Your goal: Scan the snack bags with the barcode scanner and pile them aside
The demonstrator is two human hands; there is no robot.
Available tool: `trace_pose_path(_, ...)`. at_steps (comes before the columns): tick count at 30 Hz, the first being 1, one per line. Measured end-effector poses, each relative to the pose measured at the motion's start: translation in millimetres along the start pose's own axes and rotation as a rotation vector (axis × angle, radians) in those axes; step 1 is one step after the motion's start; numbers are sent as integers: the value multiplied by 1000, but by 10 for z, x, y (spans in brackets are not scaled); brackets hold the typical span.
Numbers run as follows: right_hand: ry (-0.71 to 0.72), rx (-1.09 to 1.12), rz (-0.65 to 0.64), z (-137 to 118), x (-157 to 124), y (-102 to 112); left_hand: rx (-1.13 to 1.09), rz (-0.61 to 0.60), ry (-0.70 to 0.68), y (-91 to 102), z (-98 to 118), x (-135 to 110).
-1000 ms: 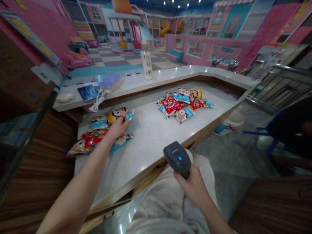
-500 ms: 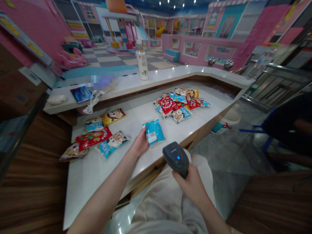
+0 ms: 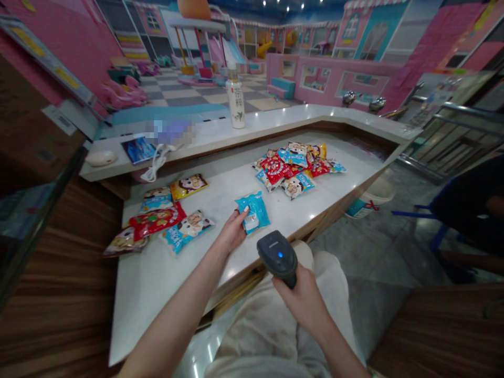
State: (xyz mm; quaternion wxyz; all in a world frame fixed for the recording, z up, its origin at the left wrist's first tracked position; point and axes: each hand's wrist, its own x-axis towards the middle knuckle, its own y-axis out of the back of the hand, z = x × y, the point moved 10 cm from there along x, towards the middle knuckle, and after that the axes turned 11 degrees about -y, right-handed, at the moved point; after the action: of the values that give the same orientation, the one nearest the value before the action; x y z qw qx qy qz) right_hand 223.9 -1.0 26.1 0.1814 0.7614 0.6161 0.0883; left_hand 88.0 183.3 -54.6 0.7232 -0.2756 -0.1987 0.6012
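Observation:
My left hand (image 3: 233, 233) grips the near edge of a blue snack packet (image 3: 253, 210), which is turned back side up with its white label showing, just above the white counter (image 3: 165, 262). My right hand (image 3: 301, 296) is closed round the handle of a dark barcode scanner (image 3: 277, 256) with a blue light lit on top. The scanner's head sits just below and right of the packet. To the left of my left hand lie several snack packets (image 3: 165, 215) spread on the counter.
A pile of snack packets (image 3: 296, 167) lies at the counter's far right. On the raised ledge stand a white bottle (image 3: 235, 100), a white cable (image 3: 156, 164) and a picture card (image 3: 137, 149). A bucket (image 3: 370, 198) stands on the floor to the right. Another person sits at the right edge.
My left hand left the spread packets at the left, carrying a blue packet to the right, and turned its label side up. The scanner has shifted slightly left towards it.

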Motion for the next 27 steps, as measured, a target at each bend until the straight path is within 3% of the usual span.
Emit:
trace_pose_path(5,-2,-20,-14,-11,-18,-8,6,89,37,47,-25,-3)
trace_pose_path(14,11,26,3,-20,-35,24,5,26,2,-22,42,-30)
trace_pose_path(21,-9,-2,77,42,-56,233,50,51,58,-137,157,-17)
trace_pose_path(24,-8,4,119,111,-36,327,142,24,-70,-317,308,202)
trace_pose_path(27,-16,6,135,165,-7,366,374,-23,-355,-661,594,581)
